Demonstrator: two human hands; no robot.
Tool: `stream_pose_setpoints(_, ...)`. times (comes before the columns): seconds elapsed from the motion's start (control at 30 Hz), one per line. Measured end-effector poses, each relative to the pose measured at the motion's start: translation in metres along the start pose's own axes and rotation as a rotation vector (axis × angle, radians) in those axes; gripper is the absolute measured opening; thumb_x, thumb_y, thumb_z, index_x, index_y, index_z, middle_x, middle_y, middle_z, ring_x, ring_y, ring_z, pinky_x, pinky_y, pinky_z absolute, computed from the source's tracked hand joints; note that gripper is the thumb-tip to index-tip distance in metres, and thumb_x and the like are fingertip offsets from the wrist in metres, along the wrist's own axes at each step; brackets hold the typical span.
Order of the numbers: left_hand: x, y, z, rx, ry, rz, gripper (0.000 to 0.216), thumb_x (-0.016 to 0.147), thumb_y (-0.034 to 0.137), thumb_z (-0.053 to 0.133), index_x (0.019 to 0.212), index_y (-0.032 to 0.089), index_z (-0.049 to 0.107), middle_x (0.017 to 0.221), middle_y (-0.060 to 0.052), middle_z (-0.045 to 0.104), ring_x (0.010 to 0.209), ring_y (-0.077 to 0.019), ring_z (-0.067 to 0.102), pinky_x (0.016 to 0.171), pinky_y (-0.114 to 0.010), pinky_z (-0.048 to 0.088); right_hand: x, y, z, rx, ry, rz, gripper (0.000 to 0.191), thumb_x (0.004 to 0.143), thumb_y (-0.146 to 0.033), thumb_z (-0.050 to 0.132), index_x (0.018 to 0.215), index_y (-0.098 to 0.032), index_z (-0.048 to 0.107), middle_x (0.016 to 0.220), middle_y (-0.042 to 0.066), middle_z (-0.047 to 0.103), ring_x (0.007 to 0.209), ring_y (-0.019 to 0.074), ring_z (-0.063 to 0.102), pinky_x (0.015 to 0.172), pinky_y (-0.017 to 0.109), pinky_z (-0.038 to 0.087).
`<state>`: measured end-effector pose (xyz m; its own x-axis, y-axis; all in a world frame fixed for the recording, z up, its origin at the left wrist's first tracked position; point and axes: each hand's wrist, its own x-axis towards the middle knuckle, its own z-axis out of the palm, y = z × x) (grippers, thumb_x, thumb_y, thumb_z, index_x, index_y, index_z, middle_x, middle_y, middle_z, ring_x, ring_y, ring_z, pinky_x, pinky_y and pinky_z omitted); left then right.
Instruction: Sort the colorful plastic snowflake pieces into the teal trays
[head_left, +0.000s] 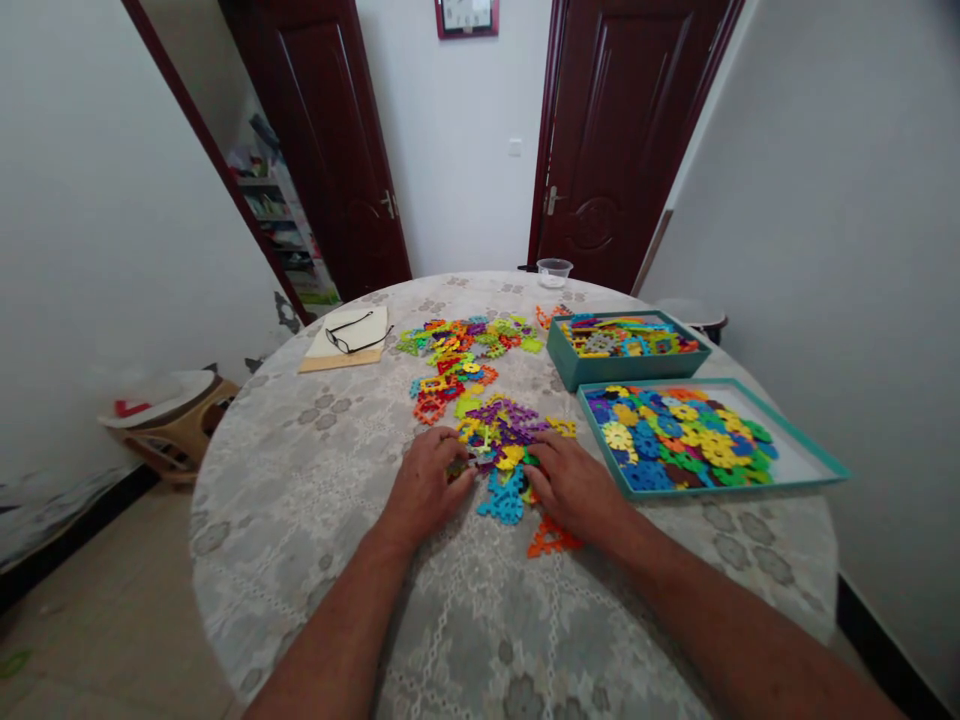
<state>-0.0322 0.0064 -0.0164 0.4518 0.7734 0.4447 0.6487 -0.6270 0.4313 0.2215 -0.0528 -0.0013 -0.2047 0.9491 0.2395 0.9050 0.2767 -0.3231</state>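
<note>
- Pieces (510, 420), flat and many-coloured, lie in a heap on the table (300, 520) between our two hands; purple and yellow ones make up most of its far part.
- Our left hand (435, 475) is at the heap's left edge, fingers curled inward and thumb pointing at the pieces; we cannot tell whether it grips one.
- Our right hand (571, 480) reaches in from the other side, its bent fingertips among the pieces, near a bit of green; we cannot tell whether they grasp anything.
- Between our hands we see a yellow piece (511, 457), with a blue cluster (504, 500) just nearer to us.
- An orange piece (553, 538) lies nearest us, beside our right wrist.
- Beyond the heap, more pieces trail away to a wide, mixed pile (472, 338).
- To our right stand a teal box (622, 370) full of pieces and, nearer us, a shallow tray (817, 462) with flower-shaped ones.
- At the far edge we have a clear cup (553, 280).
- Far left, glasses (364, 346) rest on a notebook (367, 320).
</note>
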Motion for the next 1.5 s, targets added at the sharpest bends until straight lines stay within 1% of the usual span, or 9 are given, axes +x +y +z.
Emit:
stream_pose_setpoints(0.2, 0.002, -0.012, 0.007, 0.02, 0.027, -0.036, 0.016, 0.093, 0.023, 0.061, 0.108, 0.019, 0.066, 0.11, -0.01, 0.066, 0.109, -0.027, 0.06, 0.1, -0.046, 0.05, -0.001, 0.003, -0.023, -0.037, -0.05, 0.035, 0.03, 0.106, -0.025, 0.04, 0.115, -0.017, 0.067, 0.118, 0.013, 0.069, 0.116, 0.0242, 0.06, 0.105, 0.036, 0.043)
stream_pose_setpoints(0.37, 0.0, -0.019, 0.012, 0.038, 0.103, -0.065, 0.02, 0.092, 0.025, 0.062, 0.11, 0.019, 0.066, 0.118, -0.013, 0.065, 0.116, -0.0298, 0.059, 0.103, -0.05, 0.05, -0.01, 0.002, -0.045, -0.092, -0.22, 0.054, 0.024, 0.099, -0.036, 0.056, 0.112, -0.019, 0.066, 0.112, 0.012, 0.068, 0.105, 0.0255, 0.063, 0.089, 0.033, 0.044)
stream_pose_setpoints(0.63, 0.002, 0.008, -0.002, 0.015, 0.193, 0.084, 0.025, 0.091, 0.029, 0.071, 0.113, 0.02, 0.068, 0.123, -0.012, 0.066, 0.122, -0.0294, 0.058, 0.11, -0.051, 0.046, -0.005, 0.005, -0.036, 0.011, -0.293, 0.068, 0.021, 0.092, -0.039, 0.066, 0.102, -0.02, 0.063, 0.104, 0.008, 0.066, 0.09, 0.0207, 0.06, 0.075, 0.029, 0.037)
stream_pose_setpoints(0.7, 0.001, 0.019, -0.006, -0.017, 0.147, 0.123, 0.023, 0.091, 0.031, 0.071, 0.112, 0.022, 0.068, 0.118, -0.011, 0.069, 0.117, -0.0281, 0.061, 0.107, -0.049, 0.047, -0.003, 0.008, -0.034, 0.023, -0.275, 0.076, 0.018, 0.093, -0.037, 0.065, 0.098, -0.02, 0.062, 0.103, 0.008, 0.067, 0.089, 0.02, 0.059, 0.073, 0.029, 0.035)
stream_pose_setpoints(0.8, -0.003, 0.032, -0.007, -0.081, -0.045, 0.182, 0.027, 0.091, 0.034, 0.072, 0.115, 0.023, 0.068, 0.112, -0.009, 0.073, 0.109, -0.0263, 0.065, 0.102, -0.045, 0.05, -0.002, 0.009, -0.033, 0.059, -0.255, 0.071, 0.014, 0.092, -0.034, 0.066, 0.093, -0.02, 0.061, 0.099, 0.006, 0.067, 0.087, 0.019, 0.059, 0.072, 0.028, 0.034)
stream_pose_setpoints(0.97, -0.01, 0.035, 0.004, -0.047, -0.334, 0.132, 0.054, 0.082, 0.036, 0.081, 0.133, 0.029, 0.062, 0.129, -0.009, 0.068, 0.119, -0.0291, 0.063, 0.103, -0.045, 0.05, -0.002, 0.01, -0.038, 0.094, -0.234, 0.074, 0.015, 0.091, -0.032, 0.066, 0.085, -0.02, 0.059, 0.09, 0.004, 0.066, 0.081, 0.0175, 0.057, 0.069, 0.027, 0.033)
stream_pose_setpoints(1.2, -0.009, 0.033, 0.002, -0.115, -0.326, 0.06, 0.064, 0.083, 0.032, 0.079, 0.142, 0.025, 0.057, 0.131, -0.011, 0.066, 0.121, -0.0286, 0.062, 0.106, -0.044, 0.049, -0.001, 0.018, -0.048, 0.228, -0.189, 0.026, 0.02, 0.101, -0.034, 0.053, 0.09, -0.02, 0.062, 0.088, 0.003, 0.066, 0.082, 0.0173, 0.059, 0.073, 0.027, 0.039)
stream_pose_setpoints(1.4, -0.001, 0.04, -0.008, -0.273, -0.258, -0.065, 0.032, 0.093, 0.032, 0.064, 0.123, 0.022, 0.069, 0.109, -0.007, 0.073, 0.096, -0.0207, 0.066, 0.09, -0.034, 0.052, -0.004, 0.009, -0.055, 0.325, -0.293, -0.201, 0.017, 0.099, -0.024, 0.055, 0.084, -0.02, 0.062, 0.085, 0.001, 0.064, 0.08, 0.0153, 0.057, 0.074, 0.026, 0.04)
stream_pose_setpoints(1.5, 0.001, 0.042, -0.011, -0.367, -0.316, -0.102, 0.022, 0.096, 0.032, 0.058, 0.108, 0.021, 0.072, 0.098, -0.004, 0.074, 0.089, -0.0185, 0.066, 0.082, -0.03, 0.051, -0.006, 0.0, -0.048, 0.347, -0.324, -0.195, 0.011, 0.096, -0.022, 0.059, 0.086, -0.02, 0.062, 0.081, -0.001, 0.062, 0.075, 0.0138, 0.055, 0.07, 0.025, 0.037)
